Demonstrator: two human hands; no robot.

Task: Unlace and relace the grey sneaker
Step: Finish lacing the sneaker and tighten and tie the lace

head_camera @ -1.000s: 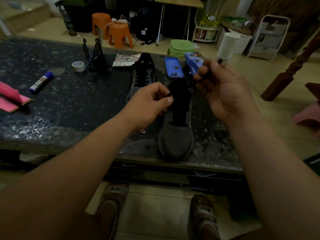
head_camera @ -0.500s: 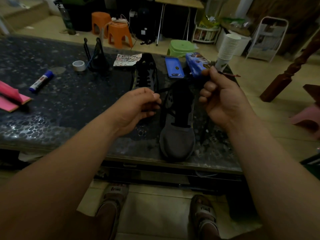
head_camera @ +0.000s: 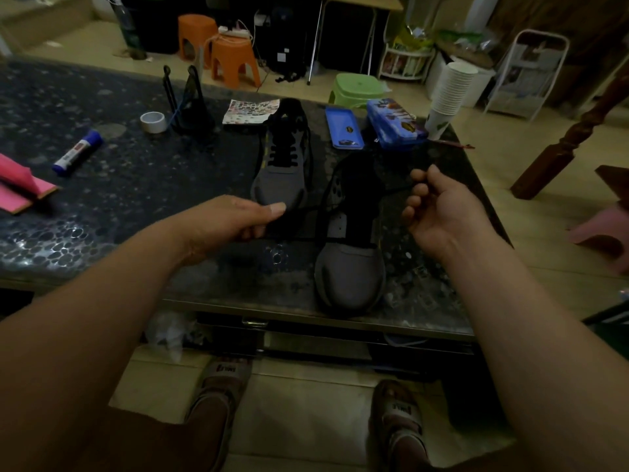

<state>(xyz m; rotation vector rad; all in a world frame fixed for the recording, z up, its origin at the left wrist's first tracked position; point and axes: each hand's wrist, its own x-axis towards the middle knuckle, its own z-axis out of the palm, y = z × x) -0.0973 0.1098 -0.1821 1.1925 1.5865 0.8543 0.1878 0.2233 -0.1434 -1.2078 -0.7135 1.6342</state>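
Your grey sneaker (head_camera: pixel 349 270) sits on the dark speckled table (head_camera: pixel 136 206), right at the near edge, toe pointing back at you and the tongue area wide open. The black lace (head_camera: pixel 304 209) comes out of both sides of it. Your left hand (head_camera: pixel 235 219) has one run of the lace pinched between the thumb and curled fingers, just left of the shoe, with the lace stretched fairly straight from the thumb to the eyelets. Your right hand (head_camera: pixel 439 206) is on the other side of the shoe, palm turned toward you, fingers curled in, and the other run of the lace looks to be nipped between the thumb and forefinger up top. It's dim there though, so I can't tell the exact grip.

The second sneaker (head_camera: pixel 284 158) is fully laced and sits just behind your left hand, apart from the one you're working on. Further back on the table there's a blue tray (head_camera: pixel 343 127), a blue pencil tin (head_camera: pixel 394 126) beside it, and a stack of paper cups (head_camera: pixel 449 97) at the corner. Off to the left are a tape roll (head_camera: pixel 153 121) and a glue stick (head_camera: pixel 77 152).
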